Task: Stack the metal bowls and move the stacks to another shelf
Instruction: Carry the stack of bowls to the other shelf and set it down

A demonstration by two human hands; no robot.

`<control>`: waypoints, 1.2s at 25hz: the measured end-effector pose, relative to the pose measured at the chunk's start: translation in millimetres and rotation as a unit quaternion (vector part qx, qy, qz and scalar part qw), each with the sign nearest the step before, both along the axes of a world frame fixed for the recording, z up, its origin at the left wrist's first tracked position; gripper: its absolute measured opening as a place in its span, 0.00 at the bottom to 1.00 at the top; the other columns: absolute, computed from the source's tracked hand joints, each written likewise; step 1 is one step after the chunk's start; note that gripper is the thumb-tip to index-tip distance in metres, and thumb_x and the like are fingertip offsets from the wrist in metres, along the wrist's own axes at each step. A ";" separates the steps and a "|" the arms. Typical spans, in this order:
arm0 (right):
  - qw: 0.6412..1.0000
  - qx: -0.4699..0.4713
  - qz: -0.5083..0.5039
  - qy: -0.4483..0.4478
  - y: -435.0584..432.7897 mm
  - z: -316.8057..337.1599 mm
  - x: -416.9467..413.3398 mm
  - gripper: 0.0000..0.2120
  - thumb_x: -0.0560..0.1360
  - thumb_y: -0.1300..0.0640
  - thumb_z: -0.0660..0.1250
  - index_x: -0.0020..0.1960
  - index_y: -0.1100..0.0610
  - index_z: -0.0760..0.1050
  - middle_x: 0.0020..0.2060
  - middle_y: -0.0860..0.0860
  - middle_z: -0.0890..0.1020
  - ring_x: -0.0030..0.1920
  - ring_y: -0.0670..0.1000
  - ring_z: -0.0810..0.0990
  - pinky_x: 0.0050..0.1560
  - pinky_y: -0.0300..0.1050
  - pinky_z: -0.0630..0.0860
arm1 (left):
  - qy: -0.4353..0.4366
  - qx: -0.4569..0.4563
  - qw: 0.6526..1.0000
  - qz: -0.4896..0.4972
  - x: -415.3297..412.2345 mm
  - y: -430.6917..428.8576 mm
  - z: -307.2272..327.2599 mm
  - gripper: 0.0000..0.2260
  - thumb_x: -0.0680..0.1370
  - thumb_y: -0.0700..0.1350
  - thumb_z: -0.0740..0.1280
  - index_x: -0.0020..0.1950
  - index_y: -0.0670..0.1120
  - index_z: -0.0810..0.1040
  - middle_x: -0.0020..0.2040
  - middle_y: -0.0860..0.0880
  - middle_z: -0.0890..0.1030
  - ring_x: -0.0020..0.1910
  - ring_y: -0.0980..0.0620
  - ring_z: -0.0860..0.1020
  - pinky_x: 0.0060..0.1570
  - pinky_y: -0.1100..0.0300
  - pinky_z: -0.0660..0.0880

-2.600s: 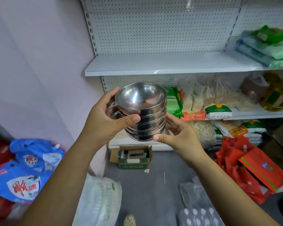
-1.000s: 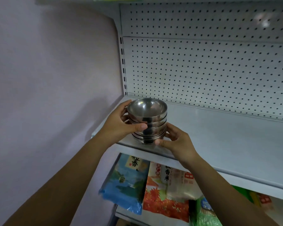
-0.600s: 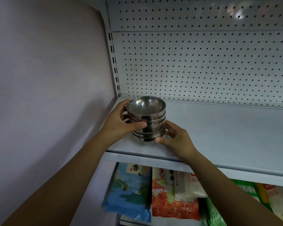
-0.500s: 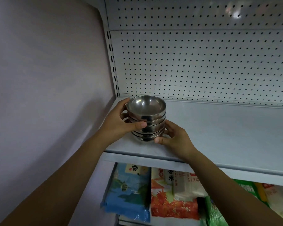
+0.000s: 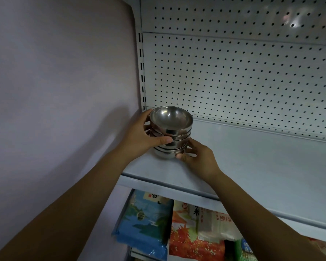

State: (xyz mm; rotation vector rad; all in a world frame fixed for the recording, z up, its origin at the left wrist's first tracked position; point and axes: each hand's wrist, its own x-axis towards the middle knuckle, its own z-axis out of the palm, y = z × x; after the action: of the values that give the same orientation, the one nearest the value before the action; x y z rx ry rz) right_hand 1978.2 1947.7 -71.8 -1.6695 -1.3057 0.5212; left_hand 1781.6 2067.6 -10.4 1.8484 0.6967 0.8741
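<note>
A stack of several nested metal bowls (image 5: 170,129) stands on the left end of a white shelf (image 5: 252,166), close to the wall. My left hand (image 5: 141,136) grips the stack's left side, thumb across the front of the middle bowls. My right hand (image 5: 198,157) holds the lower right of the stack, thumb at the bottom bowl. The bottom of the stack appears to rest on the shelf board. The far side of the stack is hidden.
A white pegboard back panel (image 5: 243,76) rises behind the shelf. A pale wall (image 5: 55,91) bounds it on the left. On the shelf below lie a blue bag (image 5: 145,223), an orange rice bag (image 5: 196,228) and a green bag (image 5: 245,249).
Both hands carried the stack up from near the lower shelves to this higher shelf and lowered it onto the left end. Over the last half second the stack has shifted only slightly.
</note>
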 end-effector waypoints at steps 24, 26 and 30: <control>0.994 -0.018 -0.071 0.077 91.9 18.7 -14.8 0.36 0.68 0.46 0.83 0.71 0.52 0.73 0.56 0.45 0.80 0.46 0.38 0.81 0.42 0.24 0.72 | 0.000 0.018 0.999 0.046 9.9 98.1 -0.4 0.38 0.59 0.57 0.87 0.64 0.67 0.74 0.55 0.70 0.82 0.55 0.72 0.79 0.48 0.74 0.77; 0.994 -0.020 -0.067 0.082 102.1 15.7 -13.9 0.36 0.68 0.48 0.83 0.71 0.52 0.72 0.58 0.47 0.81 0.49 0.42 0.82 0.43 0.25 0.72 | -0.014 0.020 0.999 0.046 9.6 104.8 -2.2 0.40 0.59 0.57 0.87 0.68 0.63 0.74 0.57 0.73 0.80 0.56 0.70 0.80 0.49 0.73 0.78; 0.993 -0.008 -0.062 0.100 115.9 5.4 -14.7 0.37 0.70 0.52 0.82 0.74 0.50 0.69 0.59 0.46 0.78 0.52 0.46 0.81 0.46 0.26 0.73 | -0.013 0.019 0.999 0.049 13.3 117.7 -2.0 0.42 0.57 0.59 0.86 0.69 0.60 0.75 0.56 0.73 0.80 0.55 0.71 0.80 0.49 0.74 0.77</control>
State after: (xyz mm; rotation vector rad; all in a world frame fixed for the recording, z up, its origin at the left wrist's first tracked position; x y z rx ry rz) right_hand 1963.5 2063.5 -66.4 -1.6534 -1.0492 0.6081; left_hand 1794.9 2185.3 -12.3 1.8443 0.7649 0.9800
